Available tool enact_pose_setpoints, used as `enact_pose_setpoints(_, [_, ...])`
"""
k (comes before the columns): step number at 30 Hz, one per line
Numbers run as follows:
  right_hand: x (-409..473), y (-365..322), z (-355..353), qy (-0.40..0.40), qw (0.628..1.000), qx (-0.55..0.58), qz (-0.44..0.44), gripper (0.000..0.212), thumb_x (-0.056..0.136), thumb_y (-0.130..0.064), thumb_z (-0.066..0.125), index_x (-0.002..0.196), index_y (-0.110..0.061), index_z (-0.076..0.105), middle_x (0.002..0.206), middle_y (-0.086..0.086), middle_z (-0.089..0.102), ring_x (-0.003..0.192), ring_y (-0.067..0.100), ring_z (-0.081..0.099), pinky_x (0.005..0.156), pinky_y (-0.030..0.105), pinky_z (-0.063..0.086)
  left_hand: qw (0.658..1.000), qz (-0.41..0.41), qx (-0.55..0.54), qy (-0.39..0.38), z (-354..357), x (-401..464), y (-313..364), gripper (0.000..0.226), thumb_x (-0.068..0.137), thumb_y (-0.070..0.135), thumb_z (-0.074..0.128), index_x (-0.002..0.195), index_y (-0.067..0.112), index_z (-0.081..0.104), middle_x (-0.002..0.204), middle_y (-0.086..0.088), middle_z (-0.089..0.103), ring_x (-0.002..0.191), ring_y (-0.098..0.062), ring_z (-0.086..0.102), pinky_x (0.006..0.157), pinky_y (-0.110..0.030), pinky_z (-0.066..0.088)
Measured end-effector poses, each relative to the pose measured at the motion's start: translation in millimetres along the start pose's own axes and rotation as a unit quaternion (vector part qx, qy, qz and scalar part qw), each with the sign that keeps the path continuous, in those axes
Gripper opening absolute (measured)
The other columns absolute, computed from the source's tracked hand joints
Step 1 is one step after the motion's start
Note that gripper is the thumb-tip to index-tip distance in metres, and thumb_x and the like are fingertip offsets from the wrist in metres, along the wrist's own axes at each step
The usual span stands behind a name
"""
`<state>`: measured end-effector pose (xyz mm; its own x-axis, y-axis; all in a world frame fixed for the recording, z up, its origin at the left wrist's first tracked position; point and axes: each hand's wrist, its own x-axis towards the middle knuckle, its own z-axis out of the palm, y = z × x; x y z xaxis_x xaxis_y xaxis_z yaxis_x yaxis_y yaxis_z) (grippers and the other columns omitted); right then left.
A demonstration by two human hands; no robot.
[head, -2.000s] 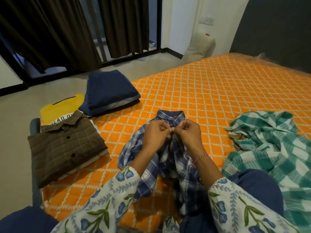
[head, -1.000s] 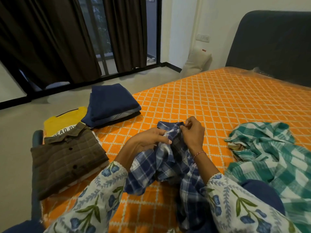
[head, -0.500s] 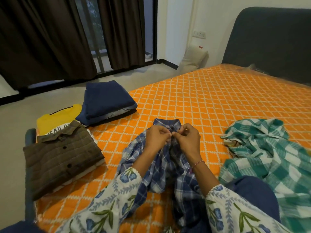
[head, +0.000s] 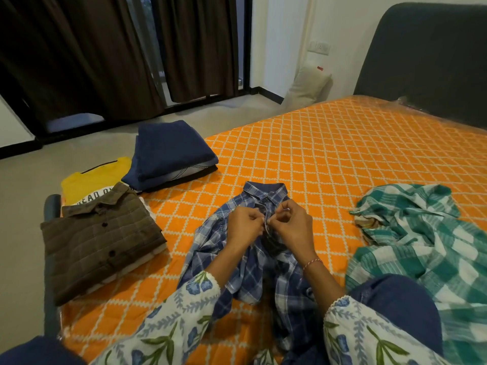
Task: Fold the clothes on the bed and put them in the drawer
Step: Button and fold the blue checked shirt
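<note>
Hands meet at the front opening of the blue plaid shirt [head: 247,262], which lies collar-up on the orange bed [head: 329,154]. Left hand [head: 243,225] and right hand [head: 292,227] each have a closed grip, fingertips pinching the fabric just below the collar. At 9 o'clock sits a folded brown shirt [head: 97,241]; at 10 o'clock folded navy clothes [head: 168,151]; at 3 o'clock a crumpled green checked cloth [head: 421,241].
</note>
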<state>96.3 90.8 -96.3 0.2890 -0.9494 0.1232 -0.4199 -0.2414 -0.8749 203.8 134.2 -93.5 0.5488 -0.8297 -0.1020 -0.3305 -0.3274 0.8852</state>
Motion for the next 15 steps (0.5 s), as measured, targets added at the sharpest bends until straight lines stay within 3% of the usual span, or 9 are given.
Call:
enact_pose_setpoints(1, [-1.0, 1.4, 1.5, 0.006, 0.999, -0.036, -0.024, 0.021, 0.079, -0.002, 0.069, 0.082, -0.015, 0.053, 0.072, 0.000, 0.061, 0.067, 0.013, 0.059, 0.056, 0.009, 0.039, 0.999, -0.009, -0.031, -0.008, 0.6, -1.0, -2.1, 0.016, 0.089, 0.001, 0.058, 0.079, -0.006, 0.069, 0.069, -0.012, 0.064, 0.063, -0.022, 0.065, 0.067, -0.034, 0.056])
enact_pose_setpoints(3, [-3.8, 4.6, 4.5, 0.014, 0.993, -0.092, -0.071, 0.021, 0.081, -0.002, 0.068, 0.087, -0.014, 0.052, 0.076, -0.001, 0.060, 0.066, 0.011, 0.053, 0.053, 0.006, 0.032, 0.996, -0.028, -0.087, -0.022, 1.9, -4.7, -3.5, 0.018, 0.088, 0.003, 0.060, 0.076, -0.008, 0.068, 0.062, -0.011, 0.061, 0.057, -0.017, 0.060, 0.061, -0.029, 0.052])
enact_pose_setpoints(7, [-10.3, 7.2, 11.4, 0.032, 0.987, -0.113, -0.113, 0.018, 0.082, -0.001, 0.068, 0.090, -0.010, 0.054, 0.077, 0.000, 0.062, 0.065, 0.011, 0.052, 0.058, 0.016, 0.040, 0.962, -0.112, -0.246, -0.034, 2.8, -9.5, -1.0, 0.012, 0.088, 0.000, 0.062, 0.077, 0.001, 0.066, 0.054, 0.000, 0.059, 0.051, -0.010, 0.057, 0.048, -0.015, 0.048])
enact_pose_setpoints(11, [-10.2, 4.5, 13.3, 0.089, 0.996, 0.016, 0.000, 0.025, 0.077, 0.003, 0.070, 0.075, -0.013, 0.051, 0.068, -0.002, 0.061, 0.067, 0.011, 0.062, 0.061, 0.026, 0.050, 0.940, -0.153, -0.304, -0.013, 9.9, -11.0, -4.5, 0.015, 0.090, 0.002, 0.060, 0.076, 0.008, 0.063, 0.077, -0.005, 0.065, 0.071, -0.013, 0.063, 0.056, -0.013, 0.053])
enact_pose_setpoints(15, [-8.3, 3.8, 11.8, 0.090, 0.970, 0.165, 0.157, 0.029, 0.075, 0.004, 0.073, 0.069, -0.014, 0.051, 0.071, 0.006, 0.066, 0.070, 0.017, 0.065, 0.065, 0.026, 0.052, 0.933, -0.155, -0.324, -0.037, 10.9, -9.8, -9.5, 0.013, 0.091, 0.005, 0.059, 0.079, 0.009, 0.063, 0.077, -0.002, 0.065, 0.071, -0.009, 0.062, 0.055, -0.010, 0.050])
